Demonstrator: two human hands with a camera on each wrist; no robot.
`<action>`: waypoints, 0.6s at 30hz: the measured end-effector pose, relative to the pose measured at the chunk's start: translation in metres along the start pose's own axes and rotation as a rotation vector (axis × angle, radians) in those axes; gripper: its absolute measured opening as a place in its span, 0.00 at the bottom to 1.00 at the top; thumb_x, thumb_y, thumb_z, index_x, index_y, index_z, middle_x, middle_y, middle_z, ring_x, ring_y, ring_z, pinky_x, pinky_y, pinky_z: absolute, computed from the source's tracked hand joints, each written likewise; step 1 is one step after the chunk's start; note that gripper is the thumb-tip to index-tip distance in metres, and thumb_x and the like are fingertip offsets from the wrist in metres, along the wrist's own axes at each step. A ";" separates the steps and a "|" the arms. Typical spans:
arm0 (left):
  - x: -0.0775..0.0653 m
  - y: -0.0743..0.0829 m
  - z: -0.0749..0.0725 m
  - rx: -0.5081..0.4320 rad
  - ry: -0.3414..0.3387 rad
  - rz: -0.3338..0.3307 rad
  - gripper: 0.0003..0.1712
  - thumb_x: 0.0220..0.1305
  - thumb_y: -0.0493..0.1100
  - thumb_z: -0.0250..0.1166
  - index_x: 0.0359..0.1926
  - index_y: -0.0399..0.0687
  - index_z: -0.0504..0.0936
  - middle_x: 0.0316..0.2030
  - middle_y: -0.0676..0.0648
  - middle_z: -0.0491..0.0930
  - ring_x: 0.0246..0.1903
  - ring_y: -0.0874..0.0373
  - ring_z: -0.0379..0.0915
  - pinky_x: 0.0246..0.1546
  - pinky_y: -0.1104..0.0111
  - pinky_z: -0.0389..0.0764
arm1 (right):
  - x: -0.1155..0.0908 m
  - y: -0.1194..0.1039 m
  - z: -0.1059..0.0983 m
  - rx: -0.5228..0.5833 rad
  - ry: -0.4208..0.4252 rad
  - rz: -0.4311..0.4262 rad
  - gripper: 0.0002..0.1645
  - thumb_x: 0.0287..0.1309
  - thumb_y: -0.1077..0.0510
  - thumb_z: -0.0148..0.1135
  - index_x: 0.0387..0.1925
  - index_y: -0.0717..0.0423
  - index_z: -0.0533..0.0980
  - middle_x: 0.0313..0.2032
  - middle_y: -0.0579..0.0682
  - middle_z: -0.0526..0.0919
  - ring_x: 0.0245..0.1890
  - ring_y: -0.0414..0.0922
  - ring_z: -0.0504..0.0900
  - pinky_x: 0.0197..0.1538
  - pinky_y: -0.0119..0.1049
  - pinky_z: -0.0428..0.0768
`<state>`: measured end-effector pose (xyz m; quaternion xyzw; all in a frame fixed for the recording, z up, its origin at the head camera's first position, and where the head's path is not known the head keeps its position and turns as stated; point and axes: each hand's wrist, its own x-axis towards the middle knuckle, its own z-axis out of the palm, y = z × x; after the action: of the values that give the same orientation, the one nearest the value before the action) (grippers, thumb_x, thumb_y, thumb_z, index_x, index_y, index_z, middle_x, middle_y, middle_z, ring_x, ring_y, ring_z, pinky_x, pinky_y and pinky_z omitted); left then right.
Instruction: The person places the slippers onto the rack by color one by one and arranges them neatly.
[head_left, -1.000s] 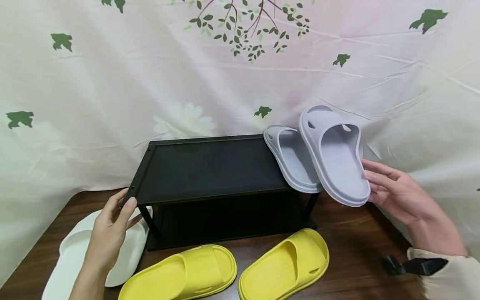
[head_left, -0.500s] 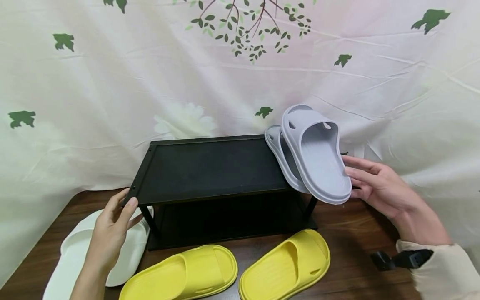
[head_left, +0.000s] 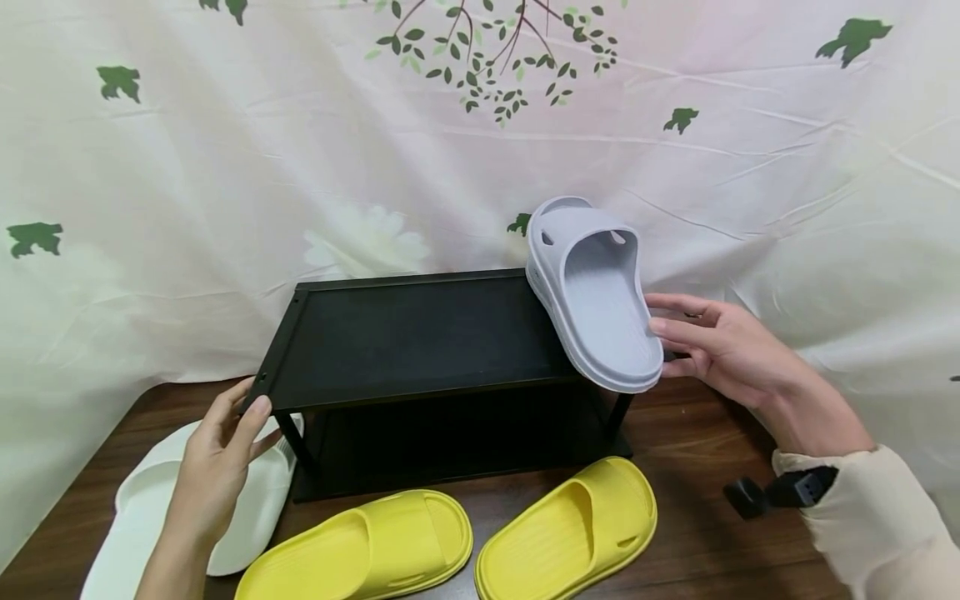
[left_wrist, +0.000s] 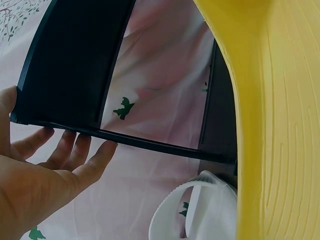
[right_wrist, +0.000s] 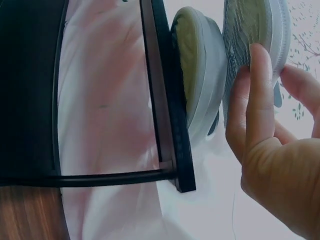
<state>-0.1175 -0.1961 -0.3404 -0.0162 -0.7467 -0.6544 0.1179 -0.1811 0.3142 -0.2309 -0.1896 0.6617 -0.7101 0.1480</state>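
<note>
My right hand [head_left: 720, 354] grips the heel of a grey slipper [head_left: 611, 308], thumb and fingers on either side of it. This slipper hovers over the right end of a black two-tier rack [head_left: 427, 333]. Beneath it, a second grey slipper [right_wrist: 207, 70] sits on the top board; the right wrist view shows a narrow gap between the two. From the head, the lower one is almost wholly hidden. At the rack's front left corner my left hand [head_left: 213, 467] holds the board's edge, thumb above and fingers [left_wrist: 82, 150] underneath.
Two yellow slippers [head_left: 566, 533] lie on the brown wooden surface [head_left: 697, 533] before the rack. White slippers [head_left: 255, 508] lie at the left, partly behind my left forearm. A printed cloth [head_left: 450, 192] hangs close behind the rack.
My right hand has carried the grey slipper leftward, from beside the lower slipper to over it, covering it in the head view. The left hand keeps its hold on the rack corner.
</note>
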 end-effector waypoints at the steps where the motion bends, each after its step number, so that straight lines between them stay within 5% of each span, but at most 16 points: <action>1: 0.000 0.000 0.000 0.004 0.001 -0.003 0.30 0.70 0.48 0.53 0.68 0.49 0.58 0.58 0.52 0.65 0.51 0.74 0.69 0.43 0.82 0.80 | 0.002 -0.001 0.002 -0.004 0.000 0.003 0.22 0.67 0.68 0.46 0.60 0.55 0.68 0.46 0.50 0.80 0.41 0.44 0.83 0.40 0.42 0.86; 18: 0.000 0.001 0.000 0.041 0.003 -0.017 0.30 0.69 0.50 0.53 0.69 0.50 0.58 0.60 0.48 0.62 0.52 0.74 0.68 0.43 0.82 0.80 | 0.018 -0.017 0.025 -0.134 0.067 0.162 0.30 0.64 0.61 0.55 0.64 0.60 0.56 0.43 0.49 0.78 0.37 0.42 0.83 0.39 0.39 0.86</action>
<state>-0.1171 -0.1957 -0.3394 -0.0066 -0.7599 -0.6399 0.1139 -0.1850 0.2850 -0.2114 -0.1213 0.7253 -0.6561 0.1700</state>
